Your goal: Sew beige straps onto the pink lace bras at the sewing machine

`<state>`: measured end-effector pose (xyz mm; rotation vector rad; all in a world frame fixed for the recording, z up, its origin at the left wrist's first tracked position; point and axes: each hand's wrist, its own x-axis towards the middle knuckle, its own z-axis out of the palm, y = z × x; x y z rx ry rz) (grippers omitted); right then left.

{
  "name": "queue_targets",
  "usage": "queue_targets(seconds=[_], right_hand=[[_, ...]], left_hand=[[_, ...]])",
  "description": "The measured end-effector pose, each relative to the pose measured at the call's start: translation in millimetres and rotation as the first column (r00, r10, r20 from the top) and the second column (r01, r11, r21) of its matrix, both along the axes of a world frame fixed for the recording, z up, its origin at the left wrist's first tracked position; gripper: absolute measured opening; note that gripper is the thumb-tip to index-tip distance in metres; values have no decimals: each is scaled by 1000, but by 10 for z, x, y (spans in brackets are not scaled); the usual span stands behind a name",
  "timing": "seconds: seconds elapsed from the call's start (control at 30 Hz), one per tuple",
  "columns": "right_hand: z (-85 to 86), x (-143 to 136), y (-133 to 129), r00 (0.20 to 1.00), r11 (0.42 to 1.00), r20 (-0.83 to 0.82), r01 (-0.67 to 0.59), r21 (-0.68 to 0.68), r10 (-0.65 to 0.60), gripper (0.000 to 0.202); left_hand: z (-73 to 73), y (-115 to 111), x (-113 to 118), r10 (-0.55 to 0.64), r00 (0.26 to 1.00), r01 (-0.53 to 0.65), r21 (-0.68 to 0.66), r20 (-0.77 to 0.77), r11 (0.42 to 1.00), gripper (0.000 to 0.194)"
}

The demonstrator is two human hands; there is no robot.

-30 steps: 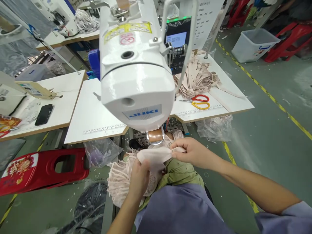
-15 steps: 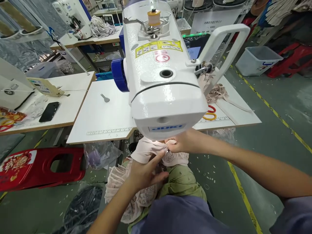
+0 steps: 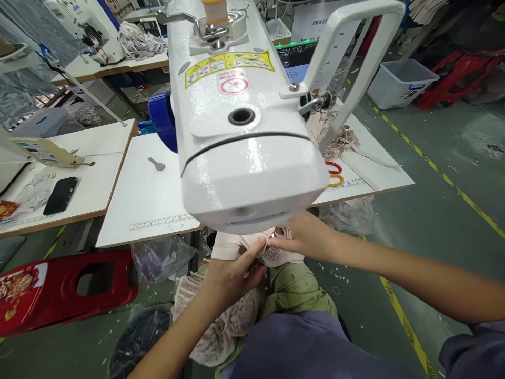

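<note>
A white sewing machine head point(image 3: 252, 173) fills the middle of the view and hides the upper edge of a pale pink lace garment point(image 3: 278, 253). My left hand point(image 3: 236, 271) has its thumb and index finger closed on the garment's fabric from the left. From the right, my right hand point(image 3: 302, 237) grips the same fabric under the machine's front end, its fingertips close to my left index finger. More pink lace pieces point(image 3: 226, 326) lie in a heap on my lap, beside my left forearm.
Red and yellow scissors point(image 3: 335, 180) and pink straps point(image 3: 339, 142) lie on the white table point(image 3: 138, 184) around the machine. A red stool point(image 3: 67, 287) stands at the left, near a black bin point(image 3: 138, 342). A phone point(image 3: 61, 195) rests on the neighbouring table.
The view has shifted closer to the machine, which looks larger and further left. My left thumb has drawn in toward its index finger, and my right index finger now points left along the fabric.
</note>
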<state>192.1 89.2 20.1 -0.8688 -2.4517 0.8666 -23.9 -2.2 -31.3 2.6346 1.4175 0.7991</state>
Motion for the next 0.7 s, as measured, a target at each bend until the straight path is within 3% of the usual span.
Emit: queue_targets(seconds=[0.07, 0.13, 0.3, 0.43, 0.57, 0.7], right_hand=[[-119, 51, -43, 996, 995, -87, 42, 87, -34, 17], [-183, 70, -63, 990, 995, -134, 55, 88, -43, 18], [-115, 35, -41, 982, 996, -169, 74, -52, -81, 15], [-99, 23, -50, 975, 993, -190, 100, -66, -111, 14], [-247, 58, -132, 953, 975, -296, 119, 186, -59, 16], [-364, 109, -164, 964, 867, -257, 70, 493, 68, 24]], left_hand=[[43, -49, 57, 40, 999, -40, -44, -9, 998, 52], [81, -83, 112, 77, 997, -77, -80, -2, 994, 52], [93, -125, 209, 142, 987, -128, -166, 77, 978, 53], [77, -151, 273, 187, 980, -177, -142, 63, 974, 52], [111, -206, 346, 238, 971, -238, -98, -11, 966, 54], [169, -236, 307, 224, 975, -223, -131, -8, 966, 59]])
